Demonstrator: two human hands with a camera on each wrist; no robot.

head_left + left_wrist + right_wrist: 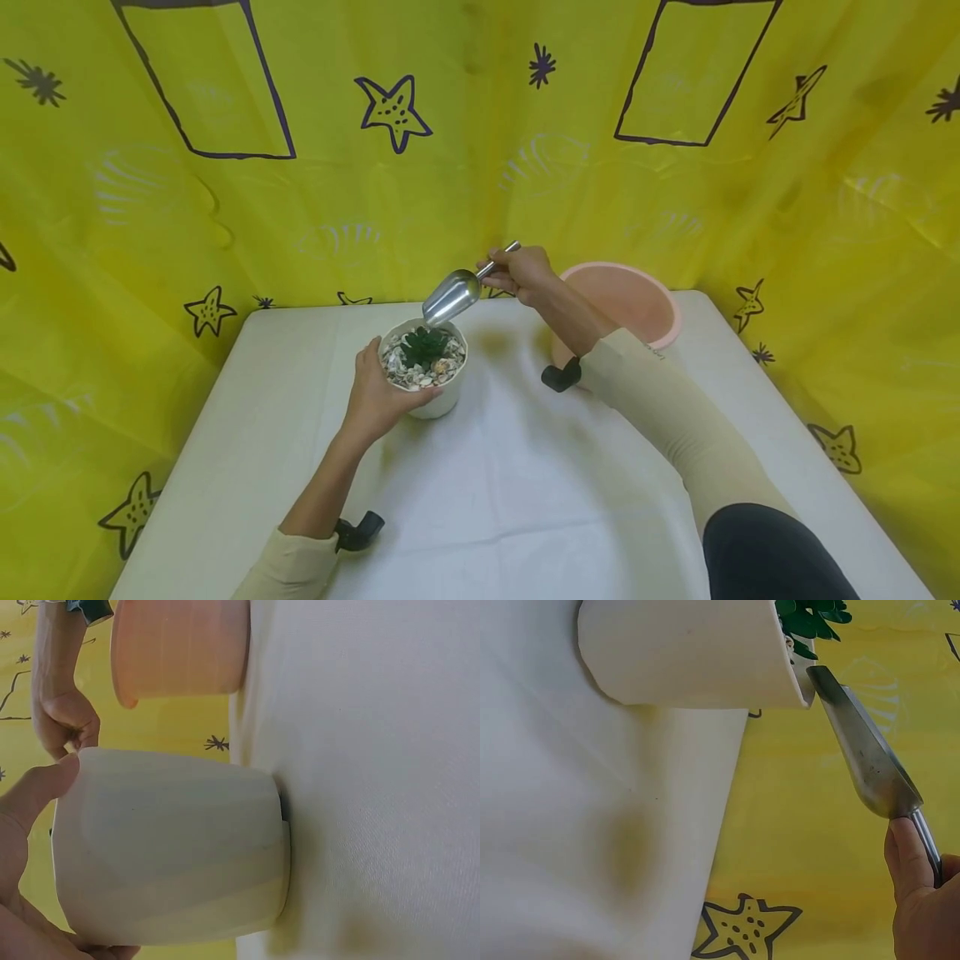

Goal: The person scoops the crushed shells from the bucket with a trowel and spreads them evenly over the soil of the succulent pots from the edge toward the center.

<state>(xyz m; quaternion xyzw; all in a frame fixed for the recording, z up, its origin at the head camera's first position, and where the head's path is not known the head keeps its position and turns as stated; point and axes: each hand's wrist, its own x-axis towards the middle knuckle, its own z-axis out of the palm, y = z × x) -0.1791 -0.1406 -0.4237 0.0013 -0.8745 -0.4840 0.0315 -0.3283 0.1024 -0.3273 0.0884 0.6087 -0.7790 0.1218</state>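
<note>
A white flower pot (438, 402) stands on the table, holding a small green succulent (424, 347) ringed by pale pebbles (403, 375). My left hand (381, 392) grips the pot near its rim, thumb on the near side and fingers around the left. By its handle, my right hand (523, 273) holds a metal scoop (452, 297). The scoop slants down to the left, its tip at the pot's far rim beside the leaves. In the right wrist view the scoop's tip (823, 679) is close to the rim; whether it touches cannot be told.
A pink bucket (624, 296) stands at the back right of the table, partly behind my right forearm. White cloth covers the table (480, 500). A yellow curtain (465, 200) with star drawings hangs right behind the table and along both sides.
</note>
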